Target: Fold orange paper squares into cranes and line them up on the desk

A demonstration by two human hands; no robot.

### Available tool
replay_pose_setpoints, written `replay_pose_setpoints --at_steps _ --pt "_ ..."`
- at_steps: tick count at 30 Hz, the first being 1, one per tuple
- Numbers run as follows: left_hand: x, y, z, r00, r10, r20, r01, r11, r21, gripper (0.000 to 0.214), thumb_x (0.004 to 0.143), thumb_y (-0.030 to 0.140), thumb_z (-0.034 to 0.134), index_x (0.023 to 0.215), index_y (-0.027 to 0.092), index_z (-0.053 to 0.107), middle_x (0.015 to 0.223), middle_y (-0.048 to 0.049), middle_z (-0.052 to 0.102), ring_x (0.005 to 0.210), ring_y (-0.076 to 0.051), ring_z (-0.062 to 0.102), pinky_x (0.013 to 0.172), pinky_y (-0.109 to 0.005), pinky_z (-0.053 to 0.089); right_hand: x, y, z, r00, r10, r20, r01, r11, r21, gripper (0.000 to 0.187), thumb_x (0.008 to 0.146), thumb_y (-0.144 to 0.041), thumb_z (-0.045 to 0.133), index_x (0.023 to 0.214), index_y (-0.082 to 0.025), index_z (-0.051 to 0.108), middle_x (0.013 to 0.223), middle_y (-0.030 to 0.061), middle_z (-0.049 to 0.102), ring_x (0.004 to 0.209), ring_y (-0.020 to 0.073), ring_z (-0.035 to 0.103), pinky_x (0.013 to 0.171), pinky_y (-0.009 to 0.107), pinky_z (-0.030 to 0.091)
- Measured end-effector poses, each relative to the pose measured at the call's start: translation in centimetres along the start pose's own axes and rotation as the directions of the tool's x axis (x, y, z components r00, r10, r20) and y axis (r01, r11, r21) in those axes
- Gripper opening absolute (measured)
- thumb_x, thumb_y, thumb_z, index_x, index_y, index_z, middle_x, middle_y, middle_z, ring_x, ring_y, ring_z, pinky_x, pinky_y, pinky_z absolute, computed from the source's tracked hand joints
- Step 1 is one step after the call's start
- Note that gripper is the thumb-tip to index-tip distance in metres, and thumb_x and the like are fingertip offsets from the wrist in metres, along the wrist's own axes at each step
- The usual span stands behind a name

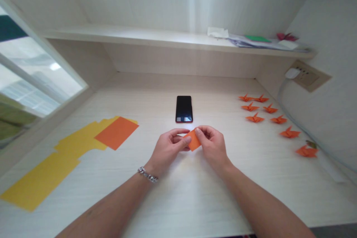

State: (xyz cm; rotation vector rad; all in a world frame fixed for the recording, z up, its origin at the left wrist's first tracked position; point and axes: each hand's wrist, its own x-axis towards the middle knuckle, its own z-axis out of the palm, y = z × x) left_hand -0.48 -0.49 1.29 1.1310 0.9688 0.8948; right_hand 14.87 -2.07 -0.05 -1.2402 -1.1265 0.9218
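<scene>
A small folded piece of orange paper (194,142) is held up between my two hands, just in front of the phone. My left hand (173,143) pinches its left edge, thumb on top. On the upper right corner, my right hand (211,138) grips it between thumb and fingers. The fingers behind the paper are partly hidden. To the left, an orange sheet (117,133) lies over spread yellow sheets (41,178). Several folded orange paper cranes (255,118) stand in two rough rows at the right.
A black phone (184,109) lies flat beyond my hands. A white cable (292,117) runs down the right side from a wall socket (311,76). Above the desk, a shelf (139,38) carries papers (256,41) and a dark red folded paper piece (287,37).
</scene>
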Motion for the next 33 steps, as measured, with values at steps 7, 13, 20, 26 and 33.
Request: replay_pose_setpoints --at_steps 7,13,20,26,33 --pt "0.0 0.1 0.2 0.995 -0.048 0.083 0.045 0.998 0.037 0.027 0.068 0.031 0.078 0.079 0.010 0.064 0.066 -0.0088 0.071 0.061 -0.019 0.068 0.060 -0.027 0.055 0.1 0.0 0.0 0.999 0.026 -0.033 -0.025 0.999 0.026 0.023 0.078 -0.037 0.063 0.082 -0.015 0.068 0.074 0.0045 0.069 0.066 0.0168 0.061 0.062 0.028 0.050" --pt "0.0 -0.1 0.2 0.992 -0.041 0.117 0.035 0.998 0.055 0.028 0.067 0.031 0.078 0.084 0.011 0.066 0.069 -0.0078 0.071 0.064 -0.018 0.068 0.063 -0.028 0.054 0.1 -0.1 0.0 0.999 0.011 -0.037 -0.010 1.000 0.017 0.022 0.078 -0.037 0.063 0.081 -0.015 0.068 0.075 0.0047 0.069 0.067 0.0172 0.062 0.063 0.028 0.050" --pt "0.1 0.1 0.0 0.993 -0.023 0.118 0.009 0.993 0.115 0.028 0.066 0.029 0.078 0.084 0.011 0.067 0.065 -0.0056 0.069 0.060 -0.015 0.064 0.059 -0.024 0.050 -0.1 -0.2 0.0 1.000 0.001 0.024 -0.001 1.000 -0.008 0.021 0.080 -0.035 0.062 0.082 -0.015 0.069 0.076 0.0051 0.070 0.068 0.0173 0.063 0.064 0.028 0.050" --pt "0.1 -0.1 -0.1 0.994 0.059 0.090 -0.072 0.986 0.151 0.023 0.074 0.035 0.071 0.077 0.012 0.069 0.069 -0.0039 0.068 0.061 -0.014 0.060 0.057 -0.023 0.048 -0.3 -0.2 0.1 0.991 -0.024 0.129 0.026 0.999 -0.019 0.016 0.081 -0.031 0.062 0.081 -0.017 0.069 0.075 0.0042 0.069 0.069 0.0176 0.063 0.064 0.027 0.050" --pt "0.0 0.5 -0.4 0.992 0.122 -0.016 -0.118 0.979 0.169 0.020 0.076 0.033 0.070 0.080 0.013 0.071 0.075 -0.0039 0.072 0.071 -0.018 0.063 0.064 -0.025 0.049 -0.2 0.7 0.3 0.978 0.071 0.199 -0.091 0.991 0.097 0.015 0.078 -0.029 0.066 0.082 -0.014 0.067 0.077 0.0081 0.071 0.069 0.0201 0.064 0.065 0.031 0.052"
